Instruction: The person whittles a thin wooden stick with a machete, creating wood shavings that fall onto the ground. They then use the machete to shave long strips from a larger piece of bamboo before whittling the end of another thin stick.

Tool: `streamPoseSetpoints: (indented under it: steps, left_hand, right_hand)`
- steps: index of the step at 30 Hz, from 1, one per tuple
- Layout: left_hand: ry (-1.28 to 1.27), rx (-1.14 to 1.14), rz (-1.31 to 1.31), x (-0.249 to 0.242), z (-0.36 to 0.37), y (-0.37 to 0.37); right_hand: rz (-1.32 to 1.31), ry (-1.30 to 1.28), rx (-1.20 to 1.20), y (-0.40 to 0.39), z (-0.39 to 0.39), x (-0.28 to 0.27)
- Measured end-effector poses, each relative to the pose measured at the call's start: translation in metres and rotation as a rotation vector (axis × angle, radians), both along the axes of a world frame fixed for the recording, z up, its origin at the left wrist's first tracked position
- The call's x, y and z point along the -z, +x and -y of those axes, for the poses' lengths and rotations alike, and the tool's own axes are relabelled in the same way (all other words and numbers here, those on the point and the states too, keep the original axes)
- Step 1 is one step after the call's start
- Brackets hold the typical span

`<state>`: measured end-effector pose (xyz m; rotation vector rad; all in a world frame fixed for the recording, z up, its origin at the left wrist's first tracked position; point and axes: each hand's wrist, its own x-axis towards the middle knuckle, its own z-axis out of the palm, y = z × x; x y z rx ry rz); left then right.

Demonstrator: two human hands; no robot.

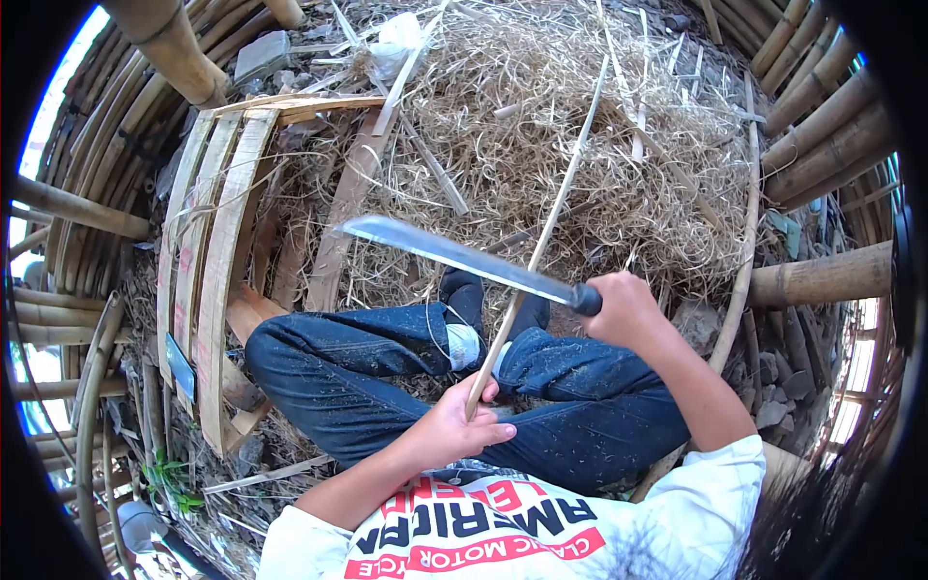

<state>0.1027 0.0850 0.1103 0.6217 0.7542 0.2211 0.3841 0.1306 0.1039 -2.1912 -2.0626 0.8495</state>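
My right hand [623,307] is wrapped round the dark handle of a machete [454,253], held out in front of my right knee. Its long blade points to the left and crosses over a thin bamboo strip [561,196]. The near end of that strip lies in my left hand [456,422], close to my lap, with the fingers curled about it and the thumb stretched to the right. From there the strip slants up and away over a heap of shavings. I sit with my legs crossed in dusty jeans [362,382].
Curly shavings [541,126] cover the ground ahead. A slatted wooden crate [227,251] stands at my left, with a phone [179,367] on its side. Bamboo poles [822,274] form walls on both sides. Stones [781,391] lie at the right, a white plastic bag [394,43] at the back.
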Motion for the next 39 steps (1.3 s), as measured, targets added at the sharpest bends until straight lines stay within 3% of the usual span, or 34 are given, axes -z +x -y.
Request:
streamPoseSetpoints:
  steps: [3, 5, 12, 18, 21, 24, 26, 28, 36, 39]
  left_hand:
    - [0.007, 0.011, -0.017, -0.005, 0.000, -0.001]
    - [0.198, 0.083, -0.074, -0.002, 0.005, -0.001]
    - [0.131, 0.096, -0.157, -0.017, 0.007, 0.004]
    - [0.101, 0.137, -0.118, -0.034, 0.022, -0.006]
    - [0.084, 0.131, -0.118, -0.034, 0.016, -0.010]
    - [-0.027, 0.091, -0.145, -0.034, 0.012, -0.007]
    - [0.001, 0.056, -0.123, -0.024, 0.014, -0.008]
    - [-0.022, 0.025, -0.112, -0.020, 0.007, -0.006]
    - [-0.154, -0.054, -0.085, -0.001, 0.002, 0.001]
    - [0.263, 0.059, -0.317, 0.007, 0.009, 0.004]
  right_hand:
    - [-0.011, -0.031, 0.111, 0.017, -0.012, 0.009]
    - [0.010, -0.017, 0.183, 0.031, -0.022, 0.016]
    - [0.099, -0.036, 0.127, 0.045, -0.038, 0.032]
    - [0.178, -0.020, 0.409, 0.094, -0.068, 0.046]
    - [0.170, 0.076, 0.395, 0.107, -0.075, 0.065]
    - [0.110, 0.039, 0.390, 0.087, -0.065, 0.064]
    - [-0.082, -0.006, 0.426, 0.068, -0.046, 0.069]
    - [-0.230, 0.011, 0.348, 0.032, -0.020, 0.046]
    - [-0.319, -0.076, -0.020, -0.051, 0.051, -0.003]
    - [-0.237, -0.137, -0.019, -0.054, 0.053, -0.003]
